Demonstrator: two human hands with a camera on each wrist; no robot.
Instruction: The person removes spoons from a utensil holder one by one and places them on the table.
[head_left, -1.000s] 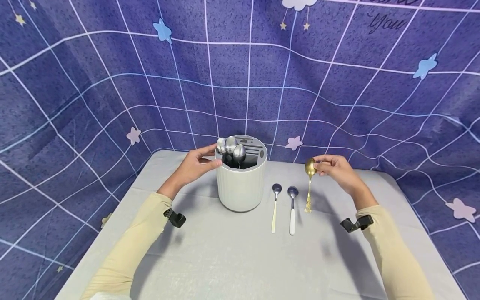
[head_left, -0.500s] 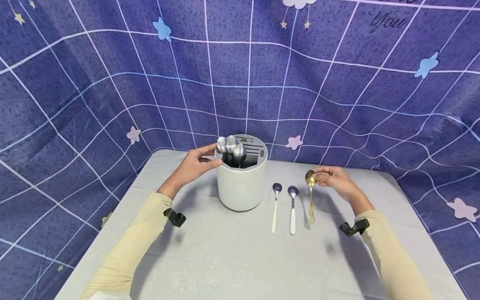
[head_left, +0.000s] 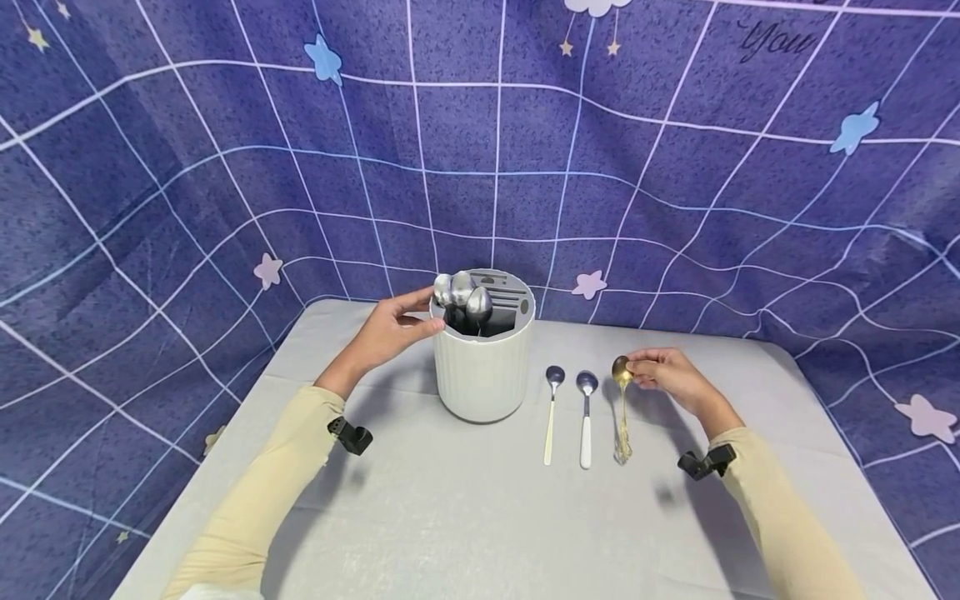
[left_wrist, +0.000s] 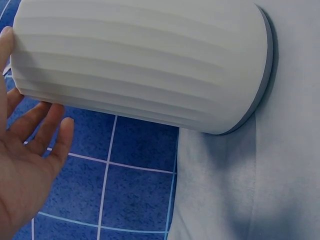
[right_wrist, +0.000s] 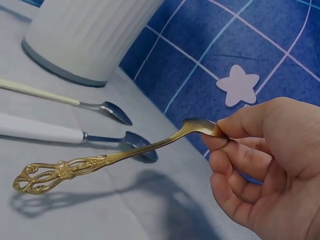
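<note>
In the head view my left hand (head_left: 390, 333) rests against the upper left side of a white ribbed utensil holder (head_left: 480, 379), thumb at the front and fingers toward the back. The left wrist view shows those fingers (left_wrist: 42, 122) loosely extended along its side. Several silver spoons (head_left: 478, 304) stand bowl-up inside the holder. My right hand (head_left: 671, 375) pinches a gold spoon (right_wrist: 132, 152) by its bowl between thumb and fingers. Its ornate openwork handle points toward me, low over the table, with its shadow beneath in the right wrist view.
Left of the gold spoon lie a white-handled spoon (head_left: 585, 442) and a thin cream-handled spoon (head_left: 550, 425), bowls away from me. A pale cloth (head_left: 450, 517) covers the table. Behind hangs a purple-blue curtain (head_left: 465, 133) with grid lines and stars.
My right hand has lowered the gold spoon and brought it toward me; its handle end now sits nearer the table. The left hand and the holder stay in place.
</note>
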